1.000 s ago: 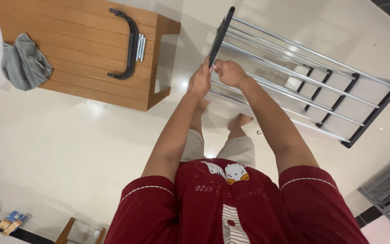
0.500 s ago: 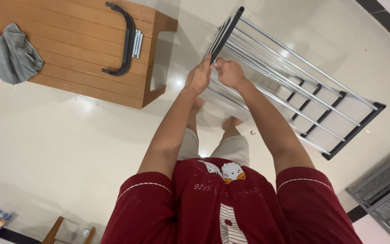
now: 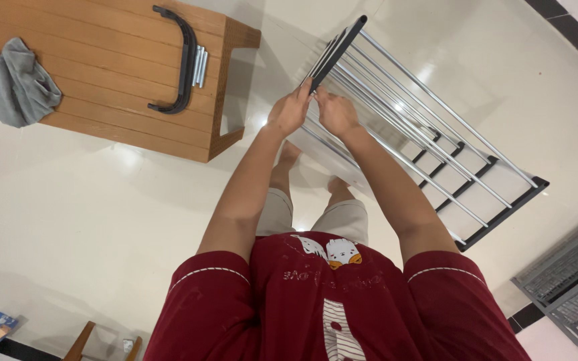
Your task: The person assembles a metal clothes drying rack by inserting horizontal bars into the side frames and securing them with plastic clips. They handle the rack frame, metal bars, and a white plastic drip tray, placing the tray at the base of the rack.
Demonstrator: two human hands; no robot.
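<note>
Cloth (image 3: 16, 83), grey and crumpled, was seen at the far left of the wooden bench (image 3: 115, 100). Right of it on the same bench, a black curved bar (image 3: 178, 60) lay touching a bundle of short metal rods (image 3: 199, 65). Right of the bench, the left hand (image 3: 290, 110) and the right hand (image 3: 336, 112) were closed side by side on the black end bar of the metal rack (image 3: 436, 140), which was tilted above the pale floor (image 3: 68, 220).

Rack (image 3: 429, 134): shiny metal rods, matt black plastic bars; wood-grain table (image 3: 102, 87).
</note>
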